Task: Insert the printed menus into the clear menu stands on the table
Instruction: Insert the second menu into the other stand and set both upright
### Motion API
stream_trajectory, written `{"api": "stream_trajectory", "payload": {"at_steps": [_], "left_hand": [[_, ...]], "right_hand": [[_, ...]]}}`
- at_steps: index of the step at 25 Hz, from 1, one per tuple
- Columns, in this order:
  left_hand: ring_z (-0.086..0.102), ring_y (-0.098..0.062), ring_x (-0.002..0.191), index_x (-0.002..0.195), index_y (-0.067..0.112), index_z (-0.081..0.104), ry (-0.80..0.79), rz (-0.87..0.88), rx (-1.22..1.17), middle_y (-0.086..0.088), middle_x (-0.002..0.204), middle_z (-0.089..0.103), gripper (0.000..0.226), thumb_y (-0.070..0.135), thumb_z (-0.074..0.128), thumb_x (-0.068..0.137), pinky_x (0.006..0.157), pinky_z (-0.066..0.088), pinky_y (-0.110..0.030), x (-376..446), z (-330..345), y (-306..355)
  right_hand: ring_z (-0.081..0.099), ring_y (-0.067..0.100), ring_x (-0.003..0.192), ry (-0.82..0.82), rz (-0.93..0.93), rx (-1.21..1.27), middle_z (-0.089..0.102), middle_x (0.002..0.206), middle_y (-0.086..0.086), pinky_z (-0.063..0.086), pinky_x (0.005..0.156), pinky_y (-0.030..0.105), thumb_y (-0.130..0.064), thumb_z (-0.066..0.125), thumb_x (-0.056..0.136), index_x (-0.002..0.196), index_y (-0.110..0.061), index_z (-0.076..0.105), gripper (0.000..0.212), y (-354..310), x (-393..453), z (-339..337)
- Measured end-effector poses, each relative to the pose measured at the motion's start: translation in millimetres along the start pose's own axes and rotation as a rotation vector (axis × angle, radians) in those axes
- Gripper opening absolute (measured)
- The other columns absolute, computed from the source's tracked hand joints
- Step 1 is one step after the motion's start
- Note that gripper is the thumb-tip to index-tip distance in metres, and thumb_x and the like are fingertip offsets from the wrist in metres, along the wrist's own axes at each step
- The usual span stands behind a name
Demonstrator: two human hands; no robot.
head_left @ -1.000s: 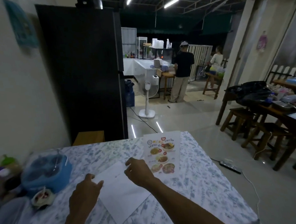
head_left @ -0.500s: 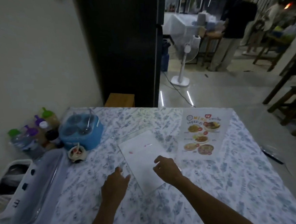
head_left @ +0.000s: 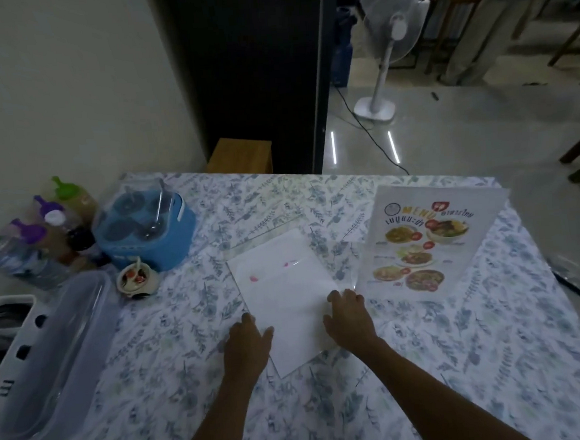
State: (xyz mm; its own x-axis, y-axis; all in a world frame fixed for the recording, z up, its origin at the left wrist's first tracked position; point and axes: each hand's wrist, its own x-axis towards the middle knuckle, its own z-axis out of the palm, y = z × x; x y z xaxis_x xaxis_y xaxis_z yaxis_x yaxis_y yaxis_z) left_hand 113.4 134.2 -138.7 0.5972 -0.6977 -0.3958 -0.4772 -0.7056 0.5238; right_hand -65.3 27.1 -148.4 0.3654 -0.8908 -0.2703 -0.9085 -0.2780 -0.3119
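Note:
A white sheet (head_left: 281,289), blank side up with faint pink marks, lies flat in the middle of the floral tablecloth (head_left: 429,364). It seems to sit under or in a clear flat stand (head_left: 265,235) whose edges glint around it. My left hand (head_left: 247,339) rests at the sheet's lower left edge, fingers together. My right hand (head_left: 348,315) lies on its lower right part, fingers spread. A colour-printed menu (head_left: 427,241) with food photos lies face up to the right, untouched.
A blue condiment caddy (head_left: 146,226) and a small sauce bowl (head_left: 136,280) stand at the left, with bottles (head_left: 42,237) and a clear plastic box (head_left: 47,353) beyond. A black cabinet (head_left: 254,67), a wooden stool (head_left: 239,154) and a standing fan (head_left: 383,58) are behind the table.
The view has tilted down from the room to the table. Both hands stay on the white sheet, which now appears nearer the centre.

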Motion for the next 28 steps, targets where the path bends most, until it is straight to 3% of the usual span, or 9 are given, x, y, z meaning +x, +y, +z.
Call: {"api": "stream_trajectory", "payload": {"at_steps": [5,11,17,21,25,28], "left_hand": [[0.061,-0.034,0.109,0.118,0.011,0.054,0.037,-0.041,-0.020,-0.016,0.116,0.064,0.045,0.041,0.066,0.086,0.092,0.050,-0.041,1,2,7],[0.064,-0.033,0.104,0.110,0.007,0.057,0.089,-0.104,-0.139,-0.017,0.113,0.068,0.045,0.033,0.076,0.079,0.088,0.051,-0.037,-4,-5,0],[0.062,-0.034,0.111,0.119,0.005,0.053,0.083,-0.040,-0.175,-0.017,0.123,0.064,0.051,0.032,0.074,0.081,0.091,0.050,-0.039,-25,-42,-4],[0.063,-0.033,0.105,0.112,0.007,0.056,0.114,0.014,-0.214,-0.016,0.115,0.067,0.041,0.031,0.073,0.083,0.087,0.050,-0.036,-50,-88,-13],[0.062,-0.028,0.098,0.111,0.009,0.059,0.089,0.035,-0.327,-0.013,0.114,0.065,0.026,0.021,0.065,0.088,0.075,0.046,-0.030,-75,-134,-35],[0.068,-0.027,0.091,0.105,0.016,0.062,0.063,0.021,-0.407,-0.009,0.106,0.066,0.021,0.018,0.066,0.085,0.072,0.058,-0.037,-74,-156,-39]], "right_hand": [[0.052,0.040,0.103,0.018,0.083,-0.028,0.053,0.119,0.024,0.052,0.082,0.046,-0.022,0.057,0.085,0.124,-0.008,0.048,0.043,-17,-6,9],[0.055,0.037,0.103,-0.001,0.218,0.202,0.056,0.114,0.018,0.052,0.088,0.045,-0.031,0.057,0.087,0.123,-0.014,0.047,0.041,-15,-15,0],[0.062,0.030,0.103,0.115,0.214,0.359,0.066,0.114,0.016,0.048,0.086,0.034,-0.010,0.048,0.092,0.115,-0.005,0.060,0.027,-26,-53,-27],[0.064,0.031,0.103,0.181,0.186,0.405,0.070,0.113,0.016,0.049,0.087,0.032,-0.002,0.048,0.090,0.107,-0.002,0.070,0.028,-40,-94,-55],[0.070,0.022,0.086,0.142,0.173,0.628,0.076,0.097,0.007,0.059,0.075,0.031,0.002,0.059,0.083,0.097,-0.014,0.079,0.029,-44,-133,-73],[0.072,0.019,0.080,0.139,0.167,0.754,0.078,0.086,0.003,0.061,0.080,0.039,0.005,0.065,0.078,0.078,-0.028,0.080,0.035,-48,-146,-84]]}}
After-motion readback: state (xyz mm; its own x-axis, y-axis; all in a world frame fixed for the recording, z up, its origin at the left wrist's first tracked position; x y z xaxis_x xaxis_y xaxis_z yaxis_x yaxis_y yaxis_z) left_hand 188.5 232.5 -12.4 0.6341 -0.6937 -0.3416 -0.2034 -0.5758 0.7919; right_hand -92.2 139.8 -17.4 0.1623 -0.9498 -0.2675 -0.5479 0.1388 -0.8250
